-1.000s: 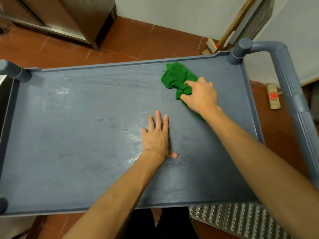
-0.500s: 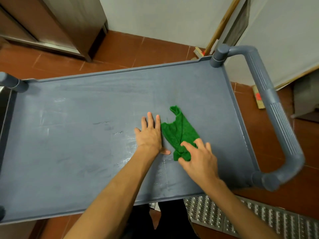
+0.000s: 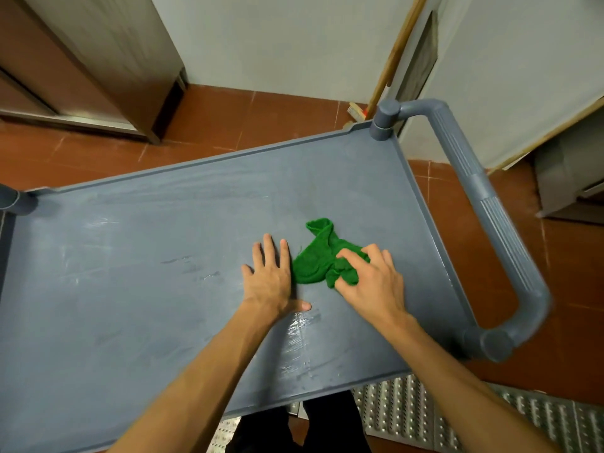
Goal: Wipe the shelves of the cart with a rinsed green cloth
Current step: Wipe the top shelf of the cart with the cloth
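Green cloth [image 3: 318,258] bunched on top shelf [image 3: 130,273] of cart, right of centre. Right hand [image 3: 369,282] grips cloth's near edge. Left hand [image 3: 269,279] flat on shelf, fingers straight, just beside cloth.

1. Your left hand [image 3: 271,279] lies flat on the blue-grey plastic top shelf of the cart [image 3: 130,273], fingers straight.
2. Your right hand [image 3: 369,282] grips the crumpled green cloth [image 3: 313,259], fingers curled into it; the cloth's edge meets your left hand.
3. Wet streaks [image 3: 300,338] shine on the shelf just below your left thumb.
4. The grey ribbed tubular handle [image 3: 490,207] loops off the shelf's right end.
5. A wooden-handled broom [image 3: 389,60] leans against the white wall beyond the cart.
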The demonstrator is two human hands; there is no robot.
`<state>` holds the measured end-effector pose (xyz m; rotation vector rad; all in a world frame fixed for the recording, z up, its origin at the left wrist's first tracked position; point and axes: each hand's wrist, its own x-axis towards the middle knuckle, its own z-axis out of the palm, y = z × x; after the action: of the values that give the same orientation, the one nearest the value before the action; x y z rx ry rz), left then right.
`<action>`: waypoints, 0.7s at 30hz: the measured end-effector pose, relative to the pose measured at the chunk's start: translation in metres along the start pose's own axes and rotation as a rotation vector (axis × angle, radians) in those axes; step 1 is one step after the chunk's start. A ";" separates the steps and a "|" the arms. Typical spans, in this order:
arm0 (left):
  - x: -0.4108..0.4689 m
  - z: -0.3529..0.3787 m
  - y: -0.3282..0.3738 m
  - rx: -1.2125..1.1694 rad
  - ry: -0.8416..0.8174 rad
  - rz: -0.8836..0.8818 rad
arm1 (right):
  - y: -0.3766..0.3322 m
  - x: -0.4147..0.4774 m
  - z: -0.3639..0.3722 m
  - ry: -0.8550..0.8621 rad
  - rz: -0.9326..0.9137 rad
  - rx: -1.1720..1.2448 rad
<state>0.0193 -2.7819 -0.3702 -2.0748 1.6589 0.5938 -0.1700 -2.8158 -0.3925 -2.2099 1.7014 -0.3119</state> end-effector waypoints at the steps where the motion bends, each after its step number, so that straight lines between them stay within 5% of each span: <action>1: 0.000 0.000 0.000 0.010 0.001 -0.001 | 0.000 0.011 0.000 0.010 0.010 0.003; 11: 0.000 0.006 -0.008 0.029 0.035 0.030 | -0.012 0.126 0.004 0.098 0.106 0.036; 17: 0.001 0.009 -0.011 -0.023 0.047 0.044 | -0.037 0.182 0.006 0.146 0.332 0.079; 21: 0.000 0.019 -0.026 -0.109 0.100 0.122 | -0.033 0.174 0.001 0.121 0.291 0.092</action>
<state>0.0435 -2.7662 -0.3844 -2.1222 1.8587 0.6427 -0.0943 -2.9757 -0.3859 -1.8798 1.9985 -0.4462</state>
